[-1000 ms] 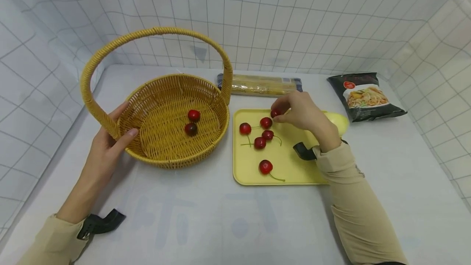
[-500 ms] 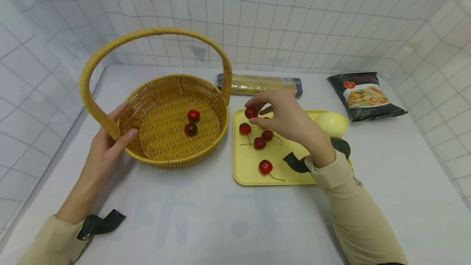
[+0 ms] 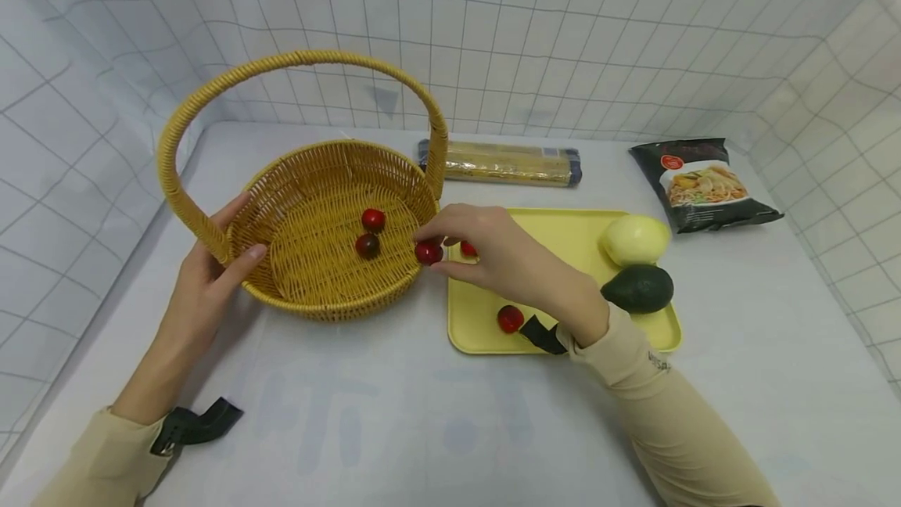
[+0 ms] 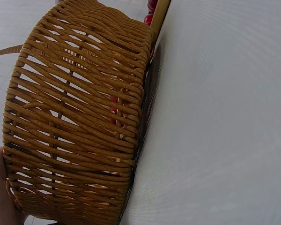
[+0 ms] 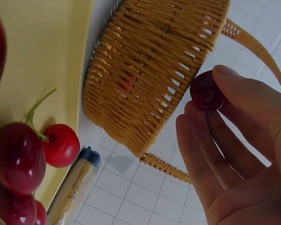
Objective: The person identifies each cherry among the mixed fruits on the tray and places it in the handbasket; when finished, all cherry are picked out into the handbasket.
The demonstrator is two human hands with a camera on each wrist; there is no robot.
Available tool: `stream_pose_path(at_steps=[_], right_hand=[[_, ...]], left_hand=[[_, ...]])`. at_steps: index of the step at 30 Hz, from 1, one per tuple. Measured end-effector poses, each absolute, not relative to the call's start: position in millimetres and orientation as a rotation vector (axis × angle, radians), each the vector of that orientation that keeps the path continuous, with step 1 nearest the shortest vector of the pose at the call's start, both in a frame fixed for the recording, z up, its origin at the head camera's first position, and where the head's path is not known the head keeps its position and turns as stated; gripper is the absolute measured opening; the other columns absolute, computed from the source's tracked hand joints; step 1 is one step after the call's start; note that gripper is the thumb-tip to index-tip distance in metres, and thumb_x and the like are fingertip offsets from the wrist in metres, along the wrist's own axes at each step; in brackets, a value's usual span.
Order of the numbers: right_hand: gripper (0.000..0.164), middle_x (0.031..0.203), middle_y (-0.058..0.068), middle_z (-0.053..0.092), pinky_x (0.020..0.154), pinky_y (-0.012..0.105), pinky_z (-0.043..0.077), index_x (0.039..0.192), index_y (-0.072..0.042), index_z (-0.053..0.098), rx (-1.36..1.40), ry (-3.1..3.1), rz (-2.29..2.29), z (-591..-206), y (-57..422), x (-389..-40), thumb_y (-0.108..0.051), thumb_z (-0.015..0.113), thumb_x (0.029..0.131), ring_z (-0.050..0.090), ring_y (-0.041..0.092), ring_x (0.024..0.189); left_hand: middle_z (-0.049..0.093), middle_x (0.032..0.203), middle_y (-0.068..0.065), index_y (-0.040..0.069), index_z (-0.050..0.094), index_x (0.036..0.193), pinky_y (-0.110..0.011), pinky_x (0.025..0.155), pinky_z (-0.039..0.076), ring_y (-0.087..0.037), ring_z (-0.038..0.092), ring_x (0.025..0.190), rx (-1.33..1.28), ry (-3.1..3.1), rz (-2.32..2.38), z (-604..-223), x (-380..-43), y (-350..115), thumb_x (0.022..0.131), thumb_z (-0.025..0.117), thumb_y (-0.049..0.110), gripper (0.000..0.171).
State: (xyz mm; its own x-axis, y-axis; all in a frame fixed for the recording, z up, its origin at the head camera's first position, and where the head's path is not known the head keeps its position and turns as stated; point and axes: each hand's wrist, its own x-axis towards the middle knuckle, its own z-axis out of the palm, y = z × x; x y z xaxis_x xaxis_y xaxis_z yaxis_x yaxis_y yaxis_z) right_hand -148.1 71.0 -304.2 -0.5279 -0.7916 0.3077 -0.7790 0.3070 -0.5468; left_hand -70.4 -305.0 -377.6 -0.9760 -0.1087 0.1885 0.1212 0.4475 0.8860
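My left hand (image 3: 200, 288) grips the left rim of the yellow wicker basket (image 3: 324, 305), by the foot of its arched handle (image 3: 303, 59). Two cherries lie inside, a red one (image 3: 373, 220) and a darker one (image 3: 367, 246). My right hand (image 3: 503, 257) pinches a dark red cherry (image 5: 208, 90) between thumb and fingers, at the basket's right rim. Beneath this hand is the yellow tray (image 3: 461, 339). One cherry (image 3: 510, 319) shows near its front, while the hand hides most others; the right wrist view shows several, including a bright red cherry (image 5: 61, 145) with a green stem.
On the tray's right side lie a pale yellow-green oval fruit or vegetable (image 3: 636, 239) and a dark green avocado (image 3: 639, 289). A clear pack of dry noodles (image 3: 507, 163) lies behind the tray. A black noodle bag (image 3: 704, 186) is at the back right.
My right hand has carried the cherry left from the tray to the basket's right rim, uncovering the avocado and the pale oval item. My left hand has stayed on the basket.
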Motion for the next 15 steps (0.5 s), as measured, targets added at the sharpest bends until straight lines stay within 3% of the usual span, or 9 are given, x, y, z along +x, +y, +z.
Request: stream_pose_path(at_steps=[7,15], right_hand=[[0.037,0.120,0.001,0.074,0.091,0.026,0.055,0.127,-0.004,0.073,-1.550,2.509,-1.086,-310.0,62.7,-141.5,-0.010,0.083,0.092,0.068,0.012,0.103],[0.040,0.125,0.003,0.073,0.090,0.033,0.056,0.132,-0.006,0.071,-1.518,2.565,-1.043,-306.5,67.4,-145.4,-0.012,0.081,0.094,0.066,0.015,0.106]], left_hand=[[0.031,0.173,0.000,0.033,0.030,0.167,-0.024,0.120,0.024,-0.011,0.034,0.152,-0.003,-2.491,-1.528,-377.9,-71.3,-304.2,0.107,0.060,0.021,0.069],[0.033,0.172,-0.002,0.033,0.031,0.167,-0.020,0.116,0.026,-0.008,0.037,0.148,-0.003,-2.493,-1.508,-378.0,-71.1,-305.0,0.107,0.060,0.021,0.068]])
